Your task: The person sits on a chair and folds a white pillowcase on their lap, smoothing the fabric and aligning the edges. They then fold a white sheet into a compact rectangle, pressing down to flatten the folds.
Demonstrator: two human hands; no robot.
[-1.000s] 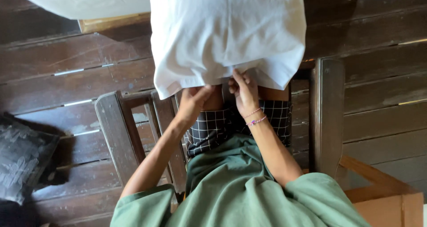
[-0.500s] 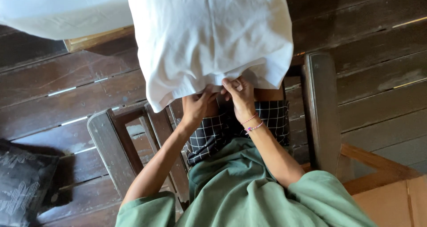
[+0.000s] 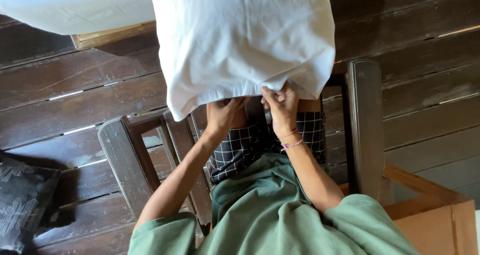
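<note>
A white pillowcase with a pillow inside [image 3: 245,40] lies across my lap, its open hem toward me. My left hand [image 3: 223,112] reaches under that hem, fingers partly hidden by the cloth. My right hand [image 3: 281,104], with thin bracelets on the wrist, pinches the hem's edge from above. I sit on a dark wooden chair [image 3: 362,125], wearing a green shirt and black checked shorts.
A second dark wooden chair frame [image 3: 130,160] stands close at my left. A dark patterned cushion [image 3: 20,205] lies on the plank floor at lower left. White bedding on a wooden frame [image 3: 75,7] is at top left. A cardboard box [image 3: 440,225] sits at lower right.
The pillow has shifted slightly right and nearer in view. Both hands stay at the hem, with the right hand's grip on the edge tightened.
</note>
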